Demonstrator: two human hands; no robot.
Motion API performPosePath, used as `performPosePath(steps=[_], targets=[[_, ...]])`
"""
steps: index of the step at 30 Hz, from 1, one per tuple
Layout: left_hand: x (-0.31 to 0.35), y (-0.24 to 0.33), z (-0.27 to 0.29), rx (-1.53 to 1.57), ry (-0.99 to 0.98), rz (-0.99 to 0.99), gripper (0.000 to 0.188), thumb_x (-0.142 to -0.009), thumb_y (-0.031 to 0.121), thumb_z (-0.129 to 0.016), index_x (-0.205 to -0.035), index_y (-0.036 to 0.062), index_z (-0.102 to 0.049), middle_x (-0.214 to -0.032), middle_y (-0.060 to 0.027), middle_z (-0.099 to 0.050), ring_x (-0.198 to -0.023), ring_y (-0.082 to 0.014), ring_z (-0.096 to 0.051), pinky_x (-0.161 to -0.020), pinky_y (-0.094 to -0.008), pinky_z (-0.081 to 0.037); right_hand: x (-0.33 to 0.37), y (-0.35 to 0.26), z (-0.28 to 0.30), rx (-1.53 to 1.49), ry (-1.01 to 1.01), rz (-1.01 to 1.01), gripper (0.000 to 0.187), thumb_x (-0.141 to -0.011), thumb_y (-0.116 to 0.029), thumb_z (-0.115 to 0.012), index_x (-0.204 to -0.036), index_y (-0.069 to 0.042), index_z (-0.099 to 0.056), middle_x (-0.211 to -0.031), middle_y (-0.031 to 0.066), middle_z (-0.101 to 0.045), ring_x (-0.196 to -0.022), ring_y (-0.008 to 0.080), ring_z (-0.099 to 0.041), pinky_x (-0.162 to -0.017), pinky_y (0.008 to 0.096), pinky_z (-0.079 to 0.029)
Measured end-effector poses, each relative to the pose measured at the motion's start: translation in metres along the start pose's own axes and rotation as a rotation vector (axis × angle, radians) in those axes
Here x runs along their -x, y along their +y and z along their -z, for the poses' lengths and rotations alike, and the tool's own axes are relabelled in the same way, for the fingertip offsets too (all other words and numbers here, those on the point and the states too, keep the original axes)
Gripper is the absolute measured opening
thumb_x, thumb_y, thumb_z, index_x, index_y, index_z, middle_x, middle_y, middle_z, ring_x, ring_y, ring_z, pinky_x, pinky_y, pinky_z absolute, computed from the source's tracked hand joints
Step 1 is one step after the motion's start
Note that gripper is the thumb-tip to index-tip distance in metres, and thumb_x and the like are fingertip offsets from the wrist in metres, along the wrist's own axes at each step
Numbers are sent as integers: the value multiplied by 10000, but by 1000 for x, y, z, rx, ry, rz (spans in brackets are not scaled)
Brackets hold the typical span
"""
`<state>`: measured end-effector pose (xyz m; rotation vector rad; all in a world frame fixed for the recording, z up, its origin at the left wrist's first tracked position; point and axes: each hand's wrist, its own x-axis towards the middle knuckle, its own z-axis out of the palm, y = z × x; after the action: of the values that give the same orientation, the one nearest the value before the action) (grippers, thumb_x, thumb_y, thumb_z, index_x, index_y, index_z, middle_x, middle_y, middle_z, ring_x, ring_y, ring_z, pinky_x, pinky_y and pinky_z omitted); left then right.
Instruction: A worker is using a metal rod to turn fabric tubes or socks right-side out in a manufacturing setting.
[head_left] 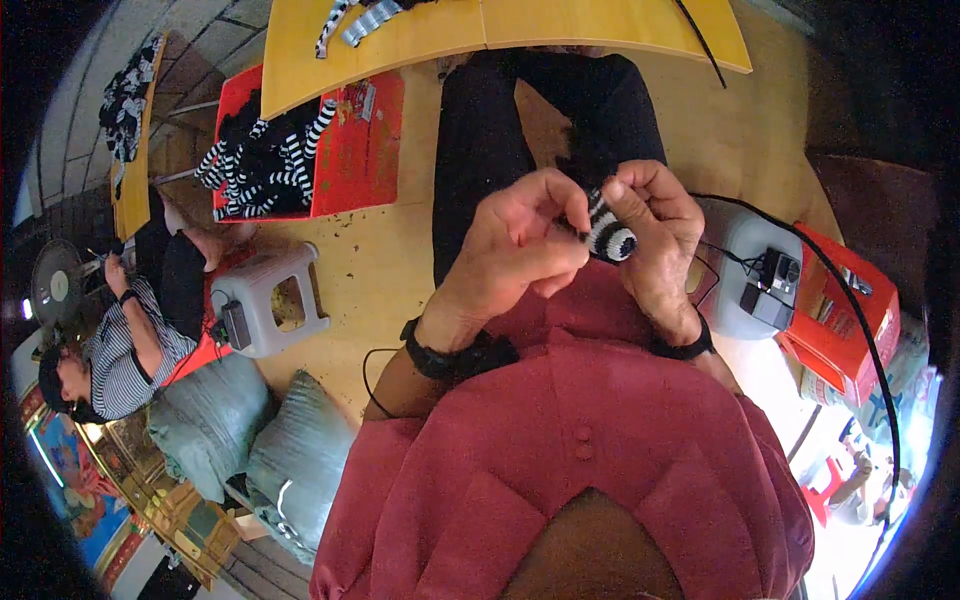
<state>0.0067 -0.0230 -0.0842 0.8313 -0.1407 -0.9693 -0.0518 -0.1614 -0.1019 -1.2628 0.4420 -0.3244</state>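
Above my lap, my right hand (pixel 660 225) pinches a black-and-white striped knitted tube (pixel 613 240) between thumb and fingers. The tube's rounded end, with a black spot ringed in white, faces me. My left hand (pixel 515 240) is beside it, thumb and fingertips drawn together against the tube's left edge. Something small and dark shows at those fingertips, too small to name. Black fluffy material (pixel 590 150) hangs just beyond my hands, in front of my dark trousers; whether it joins the tube I cannot tell.
A yellow table (pixel 400 55) stands ahead, with striped pieces (pixel 370 22) on it. Left of it, a red box (pixel 370 170) holds several striped pieces. Grey stools (pixel 265 300) flank me; a black cable (pixel 850 290) runs down the right. A co-worker (pixel 140 335) sits left, near stuffed sacks (pixel 300 450).
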Motion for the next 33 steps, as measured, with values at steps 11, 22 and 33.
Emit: performPosePath(steps=[11, 22, 33], targets=[[-3, -3, -2, -591, 427, -352, 119, -706, -78, -620, -808, -17, -614, -768, -51, -616, -637, -88, -575, -542, -184, -446, 10, -12, 7, 115, -151, -12, 69, -877, -92, -548, -873, -25, -528, -598, -21, -484, -417, 33, -375, -364, 182, -270], [-2, 3, -12, -462, 340, -364, 119, -749, -50, -613, -859, -12, -590, -782, -20, -594, -616, -41, -536, -512, -153, -413, 6, -11, -1, -269, -84, -230, 68, -860, -66, -568, -848, -44, -505, -658, -27, -502, -471, 32, -397, -401, 177, -293], [-12, -4, -7, -55, 206, -78, 191, -732, -49, -638, -901, 4, -567, -717, -22, -560, -521, -19, -455, -417, -162, -348, -3, 1, -1, 30, 28, 64, 48, -853, -63, -585, -875, -21, -573, -751, -15, -579, -674, 45, -508, -598, 182, -413]])
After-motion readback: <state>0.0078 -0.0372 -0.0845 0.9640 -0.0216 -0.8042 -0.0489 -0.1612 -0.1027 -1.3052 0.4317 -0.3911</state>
